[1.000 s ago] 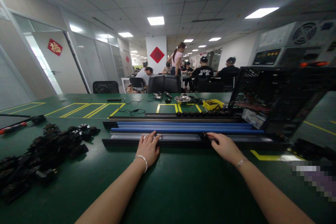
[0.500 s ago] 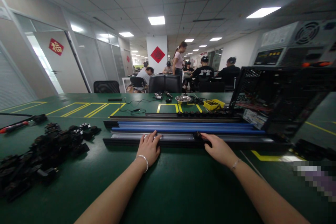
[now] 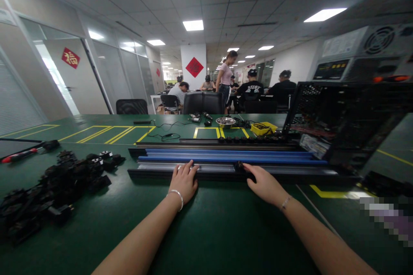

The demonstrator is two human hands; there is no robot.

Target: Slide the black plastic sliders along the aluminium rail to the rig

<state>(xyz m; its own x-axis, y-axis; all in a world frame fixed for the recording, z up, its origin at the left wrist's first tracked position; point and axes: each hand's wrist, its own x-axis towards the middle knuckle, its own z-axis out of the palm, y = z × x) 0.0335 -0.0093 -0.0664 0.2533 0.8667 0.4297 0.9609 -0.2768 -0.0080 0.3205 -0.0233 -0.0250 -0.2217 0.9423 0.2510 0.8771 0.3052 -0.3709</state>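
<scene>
My left hand point(image 3: 184, 180) lies with its fingers stretched over a long dark rail point(image 3: 155, 174) that has a shiny grey channel along its top. Farther right, the index finger of my right hand point(image 3: 266, 184) touches a small black part point(image 3: 238, 166) sitting on the same rail. The thumb stays apart, below the finger, at the rail's near side. Just behind runs a second rail with a blue channel point(image 3: 209, 154). The underside of the black part is hidden, and its exact kind is too small to make out.
A heap of black parts point(image 3: 61, 189) lies at left beside a red-handled screwdriver point(image 3: 24, 154). Toward the back are a metal bowl point(image 3: 225, 122), a yellow tray point(image 3: 263, 128) and cables. An open computer case point(image 3: 342, 120) stands at right. People sit beyond the table.
My right hand and the small black part have slid a little to the left along the rail. My left hand stays in place. A standing person in the background has moved right.
</scene>
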